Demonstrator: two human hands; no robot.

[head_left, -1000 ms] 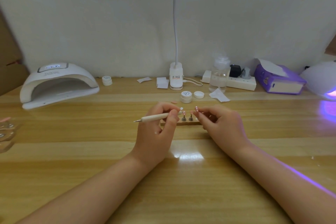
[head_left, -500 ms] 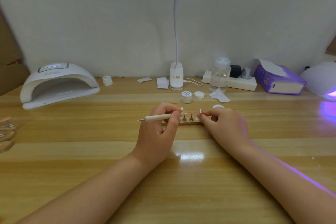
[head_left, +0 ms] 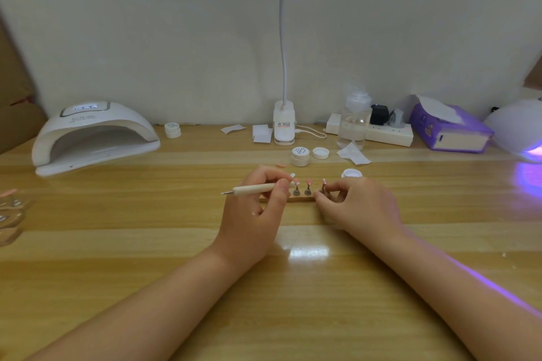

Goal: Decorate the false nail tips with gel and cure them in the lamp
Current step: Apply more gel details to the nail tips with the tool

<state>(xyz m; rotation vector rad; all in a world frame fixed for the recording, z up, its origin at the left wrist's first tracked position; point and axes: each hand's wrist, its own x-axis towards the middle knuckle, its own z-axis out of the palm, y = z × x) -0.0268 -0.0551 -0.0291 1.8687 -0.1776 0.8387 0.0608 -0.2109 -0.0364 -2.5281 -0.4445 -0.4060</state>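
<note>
L hand [head_left: 252, 208] gripped a white dotting pen [head_left: 255, 189], fingers curled round it; metal tip pointed away to the L, other end lay at the nail tips. R hand [head_left: 356, 206] had fingers curled, pinching the rightmost nail-tip stand [head_left: 323, 187] at the R end of the wooden holder strip [head_left: 302, 199]. Strip lay on desk [head_left: 146, 243] between the two hands, partly hidden by both. Two more pink nail tips on metal stands [head_left: 302, 187] stood upright on the strip, betw. L thumb and R fingertips.

Just beyond R hand: open gel pot [head_left: 351, 173]. Beyond both hands: closed gel jar [head_left: 300, 156] w/ loose white cap [head_left: 320, 153] beside it, crumpled wipe [head_left: 352, 153] to the R of those. One loose pink tip [head_left: 281, 164] on desk just beyond L hand.

Far L of L hand: white curing lamp [head_left: 93, 135], opening facing the person. Far R of R hand: second lamp [head_left: 519, 129], violet glow on desk. Purple tissue box [head_left: 448, 130] near it.
</note>
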